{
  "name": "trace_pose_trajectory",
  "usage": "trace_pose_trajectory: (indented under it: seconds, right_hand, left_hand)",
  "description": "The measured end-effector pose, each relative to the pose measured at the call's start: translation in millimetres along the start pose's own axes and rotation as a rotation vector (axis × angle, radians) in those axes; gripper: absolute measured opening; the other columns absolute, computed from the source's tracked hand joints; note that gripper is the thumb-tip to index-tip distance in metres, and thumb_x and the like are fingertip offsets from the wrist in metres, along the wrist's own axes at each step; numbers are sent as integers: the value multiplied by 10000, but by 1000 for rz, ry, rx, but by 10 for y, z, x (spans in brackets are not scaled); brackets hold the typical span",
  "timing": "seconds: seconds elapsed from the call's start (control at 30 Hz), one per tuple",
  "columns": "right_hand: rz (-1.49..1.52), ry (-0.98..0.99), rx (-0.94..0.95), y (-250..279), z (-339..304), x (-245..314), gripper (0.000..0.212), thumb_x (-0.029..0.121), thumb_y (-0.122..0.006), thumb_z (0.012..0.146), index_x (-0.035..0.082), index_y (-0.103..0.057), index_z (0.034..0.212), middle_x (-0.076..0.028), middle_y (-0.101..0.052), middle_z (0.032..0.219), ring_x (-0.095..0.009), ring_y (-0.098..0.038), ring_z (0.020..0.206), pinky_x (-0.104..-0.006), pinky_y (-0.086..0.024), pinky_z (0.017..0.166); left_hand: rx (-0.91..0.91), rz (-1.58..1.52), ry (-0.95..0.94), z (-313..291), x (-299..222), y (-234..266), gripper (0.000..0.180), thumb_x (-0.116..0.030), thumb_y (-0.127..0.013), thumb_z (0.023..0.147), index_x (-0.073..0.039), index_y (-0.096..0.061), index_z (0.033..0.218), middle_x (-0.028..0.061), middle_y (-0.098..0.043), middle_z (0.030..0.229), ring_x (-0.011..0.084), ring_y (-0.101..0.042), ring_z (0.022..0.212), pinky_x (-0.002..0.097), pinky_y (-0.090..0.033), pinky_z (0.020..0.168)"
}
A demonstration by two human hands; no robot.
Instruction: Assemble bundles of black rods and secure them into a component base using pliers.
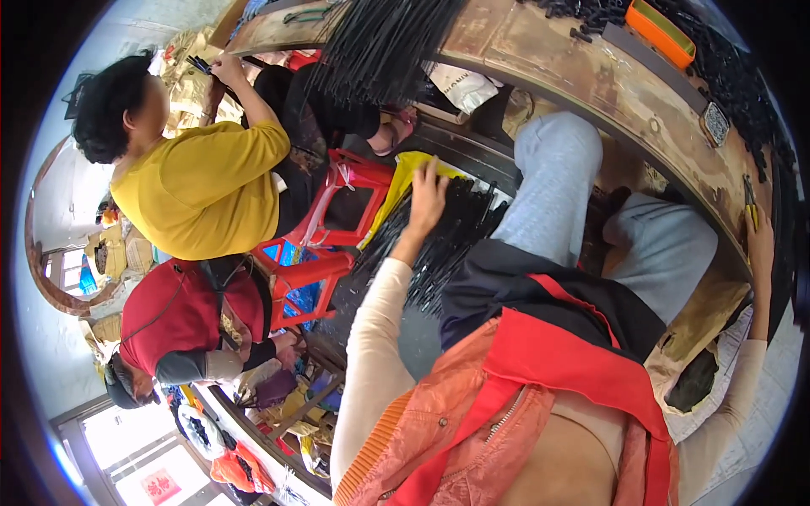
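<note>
My left hand [428,198] is raised over a spread of thin black strips [451,228], its fingers stretched and slightly apart, with nothing visible in them. Beside its fingertips lies a yellow sheet [396,190], partly under the strips. Far to the right, at the edge of the wooden bench [582,72], my right hand [760,240] is closed round the yellow handles of a pair of pliers [749,202]. The dark jaws point away over the bench top. Part of that hand's grip is hard to see near the picture's rim.
A big bundle of black strips [380,42] overhangs the bench. Small black pieces [742,93], an orange tray [662,34] and a small metal-rimmed box [715,124] lie farther right. Red stools [314,274] stand left. One co-worker [198,185] in yellow holds black pieces; another [181,316] bends over.
</note>
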State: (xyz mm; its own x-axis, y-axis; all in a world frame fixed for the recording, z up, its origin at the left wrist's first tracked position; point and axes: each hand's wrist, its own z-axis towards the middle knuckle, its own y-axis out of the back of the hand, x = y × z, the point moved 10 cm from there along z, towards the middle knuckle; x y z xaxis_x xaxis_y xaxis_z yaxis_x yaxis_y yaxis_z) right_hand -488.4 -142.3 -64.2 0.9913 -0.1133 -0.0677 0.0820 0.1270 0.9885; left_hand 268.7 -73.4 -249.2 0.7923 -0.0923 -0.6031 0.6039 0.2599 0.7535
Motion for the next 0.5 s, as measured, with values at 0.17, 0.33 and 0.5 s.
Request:
trace_pose_trajectory:
  seconds: [0.17,0.33,0.5]
  right_hand:
    - [63,88,48,55,-16,-191,408,230,-495,978,-19,-496,1300,-254,-538,1265,-397,-509,1178,-397,-416,983]
    - [1,47,100,-352,-63,-544,453,243,-479,997,41,-417,1398,-203,-435,1390,-349,-428,1290,-397,-382,1053]
    - [-135,-28,-56,-662,-139,-915,433,271,-433,1022,59,-423,1400,-172,-426,1413,-322,-415,1309,-390,-381,1061]
  left_hand:
    - [227,-165,-87,-231,-431,-386,267,3,-557,780,-3,-650,1031,214,-587,1026,380,-520,1027,424,-432,919]
    - [239,-304,-51,-228,-763,-427,207,-30,-587,836,-26,-660,1031,185,-620,973,354,-605,949,405,-495,817]
    - [263,-442,-259,350,-2360,256,213,44,-554,752,-24,-619,942,147,-584,923,361,-594,891,413,-485,783]
